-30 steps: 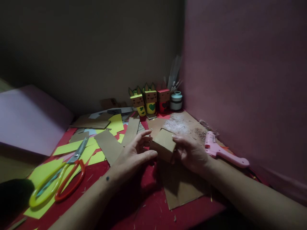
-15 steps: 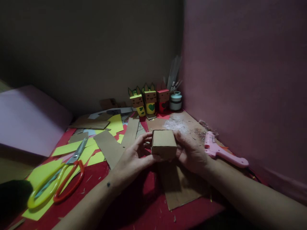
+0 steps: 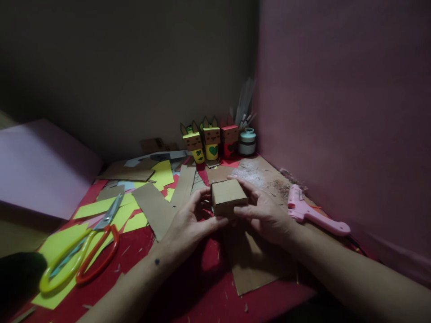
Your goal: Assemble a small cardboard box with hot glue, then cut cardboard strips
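From my remote seat, nearest me at five o'clock from the box, a flat cardboard sheet lies on the red tabletop, just as before. At eight o'clock the scissors rest on yellow paper, unmoved. I see the left hand curled round the box's nine o'clock side, thumb along its lower near edge. The right hand has changed its grip since half a second ago: its thumb now lies across the near face, fingers reaching over the far edge. Between them the small cardboard box, held above the sheet's far end, has turned slightly from square-on. At three o'clock the pink glue gun hasn't shifted; nor, at twelve, have three box-headed figures.
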Demonstrator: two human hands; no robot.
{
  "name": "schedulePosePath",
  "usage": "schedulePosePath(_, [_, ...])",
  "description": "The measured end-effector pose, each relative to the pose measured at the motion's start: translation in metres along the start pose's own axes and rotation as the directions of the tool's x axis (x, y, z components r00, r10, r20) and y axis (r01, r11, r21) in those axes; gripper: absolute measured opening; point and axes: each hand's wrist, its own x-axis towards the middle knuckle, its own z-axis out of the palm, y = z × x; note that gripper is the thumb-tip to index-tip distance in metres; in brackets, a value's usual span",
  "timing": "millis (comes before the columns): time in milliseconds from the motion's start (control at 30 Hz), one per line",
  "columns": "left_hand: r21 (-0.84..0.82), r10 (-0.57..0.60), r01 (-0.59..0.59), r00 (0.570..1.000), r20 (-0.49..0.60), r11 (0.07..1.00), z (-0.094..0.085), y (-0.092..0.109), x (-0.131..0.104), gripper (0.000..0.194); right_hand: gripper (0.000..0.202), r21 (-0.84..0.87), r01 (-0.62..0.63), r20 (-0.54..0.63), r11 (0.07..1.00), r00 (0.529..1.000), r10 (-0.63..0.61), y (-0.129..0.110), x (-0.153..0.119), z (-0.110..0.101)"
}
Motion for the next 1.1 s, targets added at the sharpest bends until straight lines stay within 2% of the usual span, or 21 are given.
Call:
schedulePosePath(167, [0.007, -0.009, 0.009, 1.000, -0.005, 1.000, 0.000, 0.001, 0.000, 0.056, 0.064, 0.021, -0.014, 0.034, 1.000, 0.999, 0.013, -0.001, 0.001, -0.001])
schedulePosePath(333, [-0.002, -0.034, 0.034, 0.999, -0.007, 0.999, 0.000, 0.003, 0.000, 0.055, 0.071, 0.024, -0.023, 0.016, 0.999, 1.000, 0.023, -0.002, 0.001, 0.000])
schedulePosePath(433, [-0.153, -0.060, 0.061, 0.998, 0.011, 0.986, -0.005, 0.001, 0.003, 0.046, 0.073, 0.050, -0.008, 0.016, 0.999, 1.000, 0.007, 0.000, 0.000, 0.000])
schedulePosePath(533, [-0.394, -0.070, 0.107, 0.992, 0.106, 0.913, -0.014, -0.005, 0.007, 0.035, 0.061, 0.114, 0.007, 0.055, 0.993, 0.998, -0.014, 0.003, 0.000, -0.001])
schedulePosePath(633, [-0.496, -0.067, 0.152, 0.981, 0.184, 0.855, -0.023, -0.010, 0.010, 0.034, 0.048, 0.134, 0.018, 0.083, 0.991, 0.996, -0.029, 0.005, 0.000, -0.004])
schedulePosePath(867, [-0.521, -0.117, 0.178, 0.982, 0.148, 0.835, -0.025, -0.010, 0.010, 0.032, 0.039, 0.114, 0.018, 0.078, 0.993, 0.997, -0.027, 0.004, 0.001, -0.005])
schedulePosePath(1100, [-0.434, -0.159, 0.183, 0.983, 0.090, 0.882, -0.023, -0.010, 0.016, 0.037, 0.042, 0.097, -0.013, -0.003, 0.995, 1.000, 0.013, 0.002, 0.000, 0.000])
